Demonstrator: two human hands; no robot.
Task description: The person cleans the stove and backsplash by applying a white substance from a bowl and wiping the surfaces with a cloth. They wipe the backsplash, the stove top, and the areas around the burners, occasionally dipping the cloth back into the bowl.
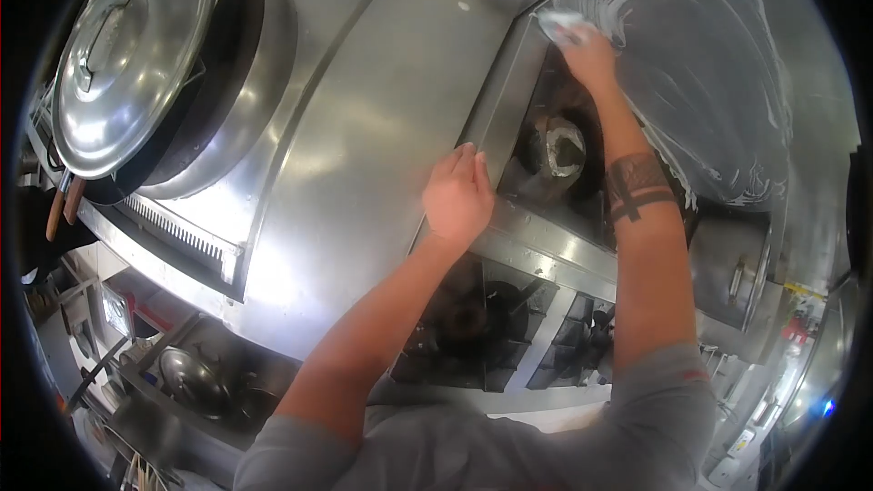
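Note:
My right hand (pixel 589 53) reaches far forward, closed around a pale, foamy scrubbing pad (pixel 559 22). Motion blur hides whether the pad is a cloth or a sponge. It touches the corner of a steel panel (pixel 700 82), where white suds lie in curved streaks. My left hand (pixel 458 198) is at the edge of a smooth steel hood (pixel 382 118), its fingers close together and bent over the rim. Between my hands, a crumpled silvery piece (pixel 566 149) shows inside a dark recess.
At the upper left, a large pan with a steel lid (pixel 136 64) sits on the metal surface. Below my arms is a stove with burner grates (pixel 509 309). Another lidded pot (pixel 195 377) stands at the lower left. A steel ledge (pixel 555 245) crosses beneath the recess.

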